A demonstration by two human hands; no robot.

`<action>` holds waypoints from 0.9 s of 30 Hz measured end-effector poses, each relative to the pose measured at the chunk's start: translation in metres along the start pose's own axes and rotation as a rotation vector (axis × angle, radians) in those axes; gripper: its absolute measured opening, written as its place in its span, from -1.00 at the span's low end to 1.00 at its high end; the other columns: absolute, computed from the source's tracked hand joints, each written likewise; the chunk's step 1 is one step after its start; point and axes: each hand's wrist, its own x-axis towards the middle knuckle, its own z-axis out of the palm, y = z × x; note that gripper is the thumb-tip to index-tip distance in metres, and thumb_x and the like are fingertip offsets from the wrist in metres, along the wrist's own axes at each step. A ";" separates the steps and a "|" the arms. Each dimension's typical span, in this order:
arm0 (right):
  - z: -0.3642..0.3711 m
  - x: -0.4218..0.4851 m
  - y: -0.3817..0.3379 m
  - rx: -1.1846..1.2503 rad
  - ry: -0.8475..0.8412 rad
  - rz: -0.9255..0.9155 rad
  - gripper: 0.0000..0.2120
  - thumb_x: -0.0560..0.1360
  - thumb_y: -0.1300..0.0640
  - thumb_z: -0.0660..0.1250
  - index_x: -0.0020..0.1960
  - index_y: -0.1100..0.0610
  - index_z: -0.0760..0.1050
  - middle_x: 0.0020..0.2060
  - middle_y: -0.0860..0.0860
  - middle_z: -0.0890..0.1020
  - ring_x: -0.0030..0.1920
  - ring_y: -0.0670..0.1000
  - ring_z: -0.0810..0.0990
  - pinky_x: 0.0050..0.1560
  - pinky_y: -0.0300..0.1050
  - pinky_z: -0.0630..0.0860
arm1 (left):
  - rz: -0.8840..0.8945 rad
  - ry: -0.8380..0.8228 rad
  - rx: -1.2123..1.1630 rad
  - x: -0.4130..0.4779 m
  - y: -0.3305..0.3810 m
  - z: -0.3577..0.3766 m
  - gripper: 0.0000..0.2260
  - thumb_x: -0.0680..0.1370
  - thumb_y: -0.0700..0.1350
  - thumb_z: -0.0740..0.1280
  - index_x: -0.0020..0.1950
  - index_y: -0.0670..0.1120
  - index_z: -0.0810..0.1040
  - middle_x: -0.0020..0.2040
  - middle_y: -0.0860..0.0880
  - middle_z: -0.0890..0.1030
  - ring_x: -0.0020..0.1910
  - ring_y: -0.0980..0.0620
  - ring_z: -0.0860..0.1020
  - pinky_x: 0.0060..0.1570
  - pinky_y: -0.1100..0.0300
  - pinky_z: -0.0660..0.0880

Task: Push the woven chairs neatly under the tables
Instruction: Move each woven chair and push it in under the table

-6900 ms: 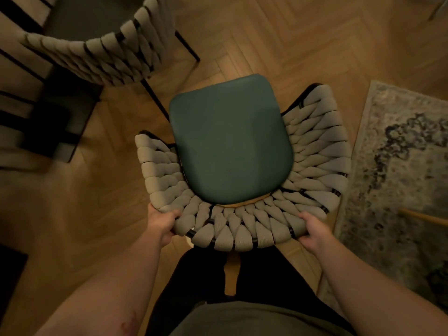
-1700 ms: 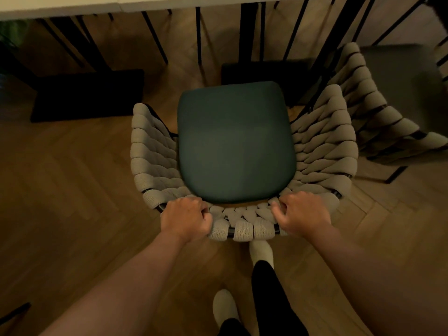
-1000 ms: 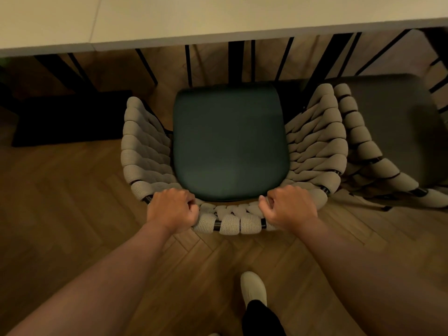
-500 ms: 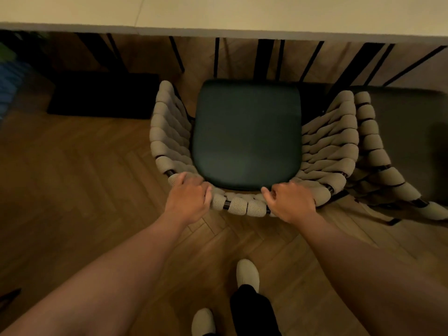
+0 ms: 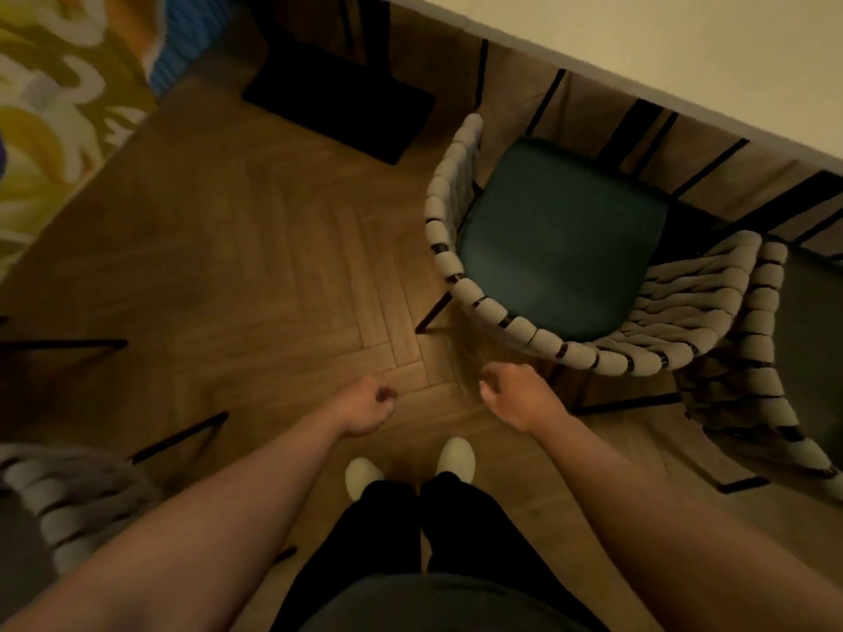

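A woven chair (image 5: pixel 511 328) with a dark green seat cushion (image 5: pixel 561 239) stands at the right, its front tucked just under the edge of the pale table (image 5: pixel 684 52). Both my hands are off it. My left hand (image 5: pixel 367 405) hangs over the floor with its fingers curled shut, holding nothing. My right hand (image 5: pixel 517 394) is loosely open, a short way in front of the chair's woven back rim. A second woven chair (image 5: pixel 757 358) stands right beside the first, at the far right. Part of a third woven chair (image 5: pixel 59 494) shows at the lower left.
Herringbone wood floor (image 5: pixel 255 266) lies between the chairs. A dark table base (image 5: pixel 337 107) sits on the floor under the table. A patterned yellow rug (image 5: pixel 50 93) fills the upper left corner. Thin black chair legs (image 5: pixel 178 435) reach in from the left. My feet (image 5: pixel 410 467) stand together.
Both hands have let go of the woven chair's back and drawn away. My view has swung left, so the chair now sits at the right.
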 end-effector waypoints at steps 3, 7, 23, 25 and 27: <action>0.013 -0.003 -0.034 -0.029 -0.145 -0.012 -0.65 0.62 0.04 0.25 0.35 0.14 0.52 0.23 0.08 0.62 0.23 0.07 0.57 0.27 -0.02 0.50 | -0.028 0.072 -0.132 -0.036 -0.047 0.014 -0.73 0.63 -0.17 0.26 0.32 -0.13 0.57 0.25 -0.10 0.59 0.21 -0.01 0.53 0.15 0.29 0.38; 0.037 -0.006 -0.076 -0.071 -0.216 -0.040 -0.67 0.61 0.03 0.24 0.26 0.17 0.59 0.16 0.10 0.65 0.18 0.09 0.58 0.24 -0.01 0.52 | -0.102 0.228 -0.295 -0.079 -0.114 0.028 -0.78 0.63 -0.19 0.28 0.23 -0.17 0.61 0.19 -0.11 0.61 0.16 0.00 0.53 0.05 0.31 0.35; 0.123 0.005 -0.256 -0.341 -0.348 -0.314 -0.70 0.63 0.03 0.25 0.25 0.17 0.59 0.23 0.09 0.61 0.24 0.08 0.54 0.17 -0.14 0.45 | -0.446 0.510 -0.871 -0.205 -0.290 0.089 -0.85 0.62 -0.15 0.30 0.11 -0.01 0.64 0.14 0.00 0.62 0.15 0.00 0.56 0.22 0.08 0.50; 0.130 0.007 -0.276 -0.395 -0.369 -0.354 -0.68 0.63 0.03 0.24 0.27 0.17 0.58 0.26 0.10 0.60 0.26 0.08 0.54 0.22 -0.11 0.45 | -0.469 0.536 -0.942 -0.212 -0.298 0.097 -0.87 0.62 -0.16 0.31 0.08 -0.01 0.63 0.12 -0.02 0.63 0.10 -0.01 0.59 0.22 0.04 0.53; 0.134 0.013 -0.293 -0.448 -0.387 -0.394 -0.68 0.63 0.04 0.23 0.27 0.17 0.58 0.25 0.12 0.60 0.25 0.10 0.55 0.21 -0.10 0.46 | -0.495 0.551 -1.011 -0.214 -0.304 0.104 -0.86 0.62 -0.17 0.30 0.12 -0.06 0.63 0.08 -0.06 0.65 0.07 -0.05 0.62 0.16 0.05 0.56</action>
